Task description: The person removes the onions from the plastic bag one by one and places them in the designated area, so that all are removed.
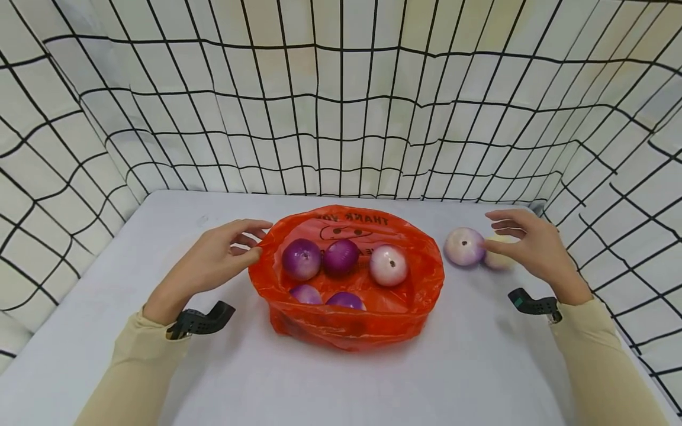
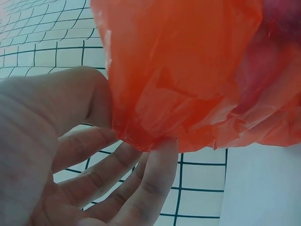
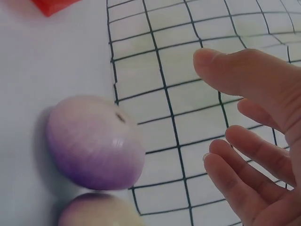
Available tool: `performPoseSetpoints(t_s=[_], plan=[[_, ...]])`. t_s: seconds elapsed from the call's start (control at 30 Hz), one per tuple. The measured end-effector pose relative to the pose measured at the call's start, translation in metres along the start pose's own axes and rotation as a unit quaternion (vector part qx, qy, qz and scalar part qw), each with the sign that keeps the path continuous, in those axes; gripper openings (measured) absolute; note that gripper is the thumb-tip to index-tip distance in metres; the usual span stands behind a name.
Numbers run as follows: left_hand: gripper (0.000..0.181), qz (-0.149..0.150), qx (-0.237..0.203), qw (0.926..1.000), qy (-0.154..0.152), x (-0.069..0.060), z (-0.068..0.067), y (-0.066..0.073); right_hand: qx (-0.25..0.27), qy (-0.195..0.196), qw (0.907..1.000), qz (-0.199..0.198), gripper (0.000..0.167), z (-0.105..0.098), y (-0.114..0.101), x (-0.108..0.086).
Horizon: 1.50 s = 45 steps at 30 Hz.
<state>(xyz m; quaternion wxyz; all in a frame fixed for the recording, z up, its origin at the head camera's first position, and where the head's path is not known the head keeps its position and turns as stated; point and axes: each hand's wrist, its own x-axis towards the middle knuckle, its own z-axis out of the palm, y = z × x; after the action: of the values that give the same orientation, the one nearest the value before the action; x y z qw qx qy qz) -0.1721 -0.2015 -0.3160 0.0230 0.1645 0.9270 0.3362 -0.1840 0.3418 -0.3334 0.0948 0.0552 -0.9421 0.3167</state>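
A red plastic bag (image 1: 351, 331) stands with its mouth open, several purple and pale onions inside, among them a whitish one (image 1: 388, 265). At the bag's left rim my left hand (image 1: 213, 257) holds the plastic between thumb and fingers; the left wrist view shows the hand (image 2: 99, 174) against the red plastic (image 2: 174, 84), its thumb tip hidden. My right hand (image 1: 533, 248), thumb and fingers apart, hovers over a pale yellowish onion (image 1: 498, 254), beside a white-purple one (image 1: 463, 246). In the right wrist view the hand (image 3: 254, 146) is empty, right of the white-purple onion (image 3: 96, 143).
Black-lined white netting (image 1: 341, 118) rises behind the white table (image 1: 341, 390) and along both sides. The two loose onions lie right of the bag, near the table's back right corner.
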Motion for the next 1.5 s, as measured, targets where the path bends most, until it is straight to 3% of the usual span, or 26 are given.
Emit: performPoseSetpoints(t_s=[0.37, 0.63, 1.1, 1.5], plan=[[0.049, 0.007, -0.005, 1.0000, -0.001, -0.002, 0.000, 0.001, 0.010, 0.018, 0.9939, -0.108, 0.055, 0.011, -0.041, 0.011], [0.048, 0.014, -0.004, 0.9999, -0.003, -0.003, -0.001, 0.003, -0.012, 0.018, 0.9865, -0.162, 0.054, 0.017, -0.067, 0.012], [0.048, 0.021, -0.006, 0.9997, -0.007, -0.005, -0.001, 0.007, -0.037, -0.024, 0.9685, -0.245, 0.052, 0.033, -0.107, 0.010], [0.046, 0.030, -0.005, 0.9995, 0.000, -0.005, 0.001, 0.007, -0.011, -0.077, 0.9581, -0.276, 0.047, 0.054, -0.126, 0.004]])
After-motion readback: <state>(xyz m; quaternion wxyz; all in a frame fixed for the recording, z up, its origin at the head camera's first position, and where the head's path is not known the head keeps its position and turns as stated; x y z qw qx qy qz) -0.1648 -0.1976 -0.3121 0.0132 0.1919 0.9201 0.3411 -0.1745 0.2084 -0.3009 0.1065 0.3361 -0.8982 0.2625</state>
